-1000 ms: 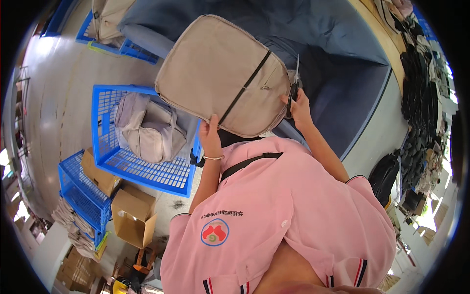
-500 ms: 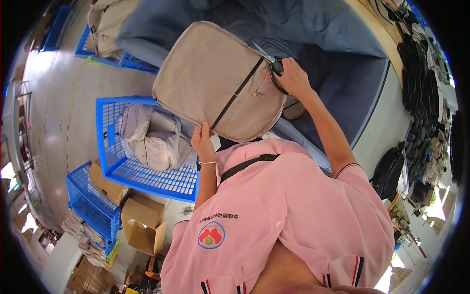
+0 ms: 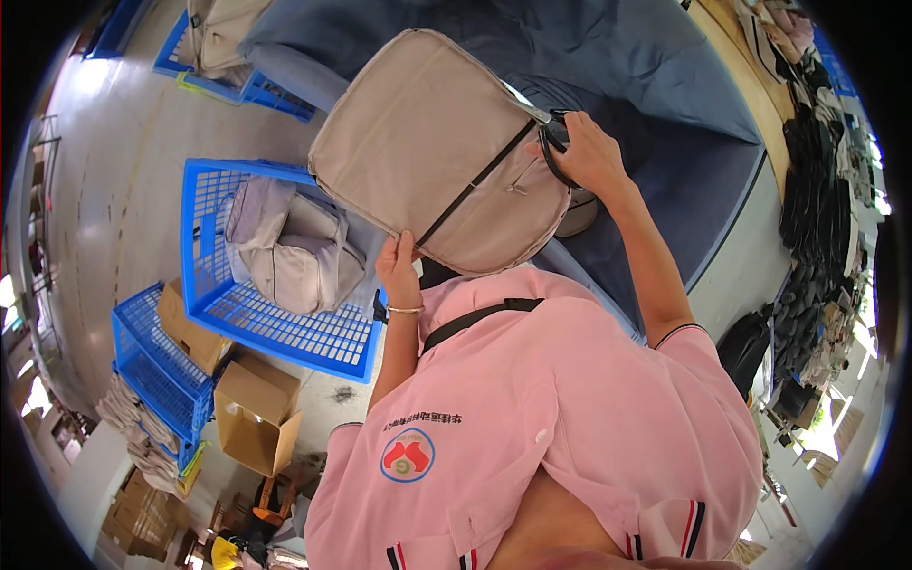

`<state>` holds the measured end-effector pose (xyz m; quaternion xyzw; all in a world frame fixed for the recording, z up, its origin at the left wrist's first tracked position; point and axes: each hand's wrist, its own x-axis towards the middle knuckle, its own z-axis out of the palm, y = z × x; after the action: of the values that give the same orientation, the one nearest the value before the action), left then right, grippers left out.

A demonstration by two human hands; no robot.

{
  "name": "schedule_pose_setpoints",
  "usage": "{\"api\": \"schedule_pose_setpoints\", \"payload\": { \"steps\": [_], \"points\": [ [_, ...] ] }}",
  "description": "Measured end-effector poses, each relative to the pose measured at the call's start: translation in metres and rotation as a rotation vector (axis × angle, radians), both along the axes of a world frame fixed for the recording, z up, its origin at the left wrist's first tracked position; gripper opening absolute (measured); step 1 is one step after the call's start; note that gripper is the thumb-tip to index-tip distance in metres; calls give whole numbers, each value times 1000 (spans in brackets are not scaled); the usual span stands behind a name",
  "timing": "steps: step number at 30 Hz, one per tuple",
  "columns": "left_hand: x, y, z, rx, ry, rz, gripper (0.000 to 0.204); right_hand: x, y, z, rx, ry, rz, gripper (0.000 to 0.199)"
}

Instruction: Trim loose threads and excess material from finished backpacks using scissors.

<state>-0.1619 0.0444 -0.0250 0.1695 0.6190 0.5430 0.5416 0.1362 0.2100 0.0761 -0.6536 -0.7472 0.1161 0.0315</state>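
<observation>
A beige fabric bag [image 3: 418, 142], rounded at the corners and crossed by a black band [image 3: 475, 185], is spread out in front of my body. At its near left edge, my left hand [image 3: 399, 271] pinches the seam between thumb and fingers. My right hand [image 3: 594, 157] is closed round the black handles of a pair of scissors [image 3: 553, 157] by the bag's right edge. The blades point up and left along that edge; whether they touch the cloth I cannot tell. A small zipper pull [image 3: 516, 187] hangs near the band.
A large blue-grey fabric-lined bin [image 3: 698, 190] stands beyond the bag. To the left, a blue plastic crate [image 3: 214, 171] holds a greyish-beige bag [image 3: 299, 256]. Cardboard boxes [image 3: 252, 389] and more blue crates [image 3: 157, 332] sit at lower left. Dark pieces [image 3: 812, 190] hang at far right.
The bag and both my hands have shifted slightly right in view, and the scissors have turned a little with their blades lying closer along the bag's edge. Both grips stay the same.
</observation>
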Motion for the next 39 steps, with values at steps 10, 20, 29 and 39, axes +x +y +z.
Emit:
{"api": "schedule_pose_setpoints", "payload": {
  "steps": [10,20,29,39],
  "points": [
    [-6,-5,-10,-26,-41,-38,15,-7,1,4,-62,21,-51,76],
    [-4,-2,-13,-38,-66,-30,17,-12,1,-8,-90,24,-48,73],
    [4,-11,-4,-131,-205,-11,20,-18,-15,-29,108,111,-53,64],
    [11,-21,6,-145,-241,-58,22,-23,-13,-36,203,67,-65,63]
  ]
}}
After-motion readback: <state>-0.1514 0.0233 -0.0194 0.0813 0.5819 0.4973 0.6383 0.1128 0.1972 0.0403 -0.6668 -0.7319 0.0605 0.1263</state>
